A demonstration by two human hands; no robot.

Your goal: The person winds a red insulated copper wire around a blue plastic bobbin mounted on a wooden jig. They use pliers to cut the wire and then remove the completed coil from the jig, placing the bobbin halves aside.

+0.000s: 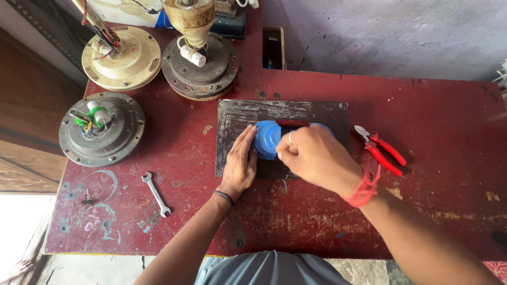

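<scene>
Hands working on a blue plastic housing point(266, 138)
Left hand point(239, 164) is lying open, pressing its nine o'clock side; right hand point(311, 155) is gripping a red-handled tool point(292, 123).

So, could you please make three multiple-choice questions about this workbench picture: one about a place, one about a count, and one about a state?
1. Where do the red-handled pliers lie?
A. Right of the dark metal plate
B. Beside the grey open-ended spanner
C. On a motor

2. How many round fan motors stand on the red wooden table?
A. One
B. Two
C. Three

3. What is the left hand doing?
A. Lifting the spanner
B. Lying flat against the blue plastic part
C. Hanging off the table

Answers: 1 A, the pliers rest on the table just right of the plate. 2 C, two motors at the back, one at the left. 3 B, its fingers are stretched along the blue part's side, while the right hand covers it from above.
</scene>
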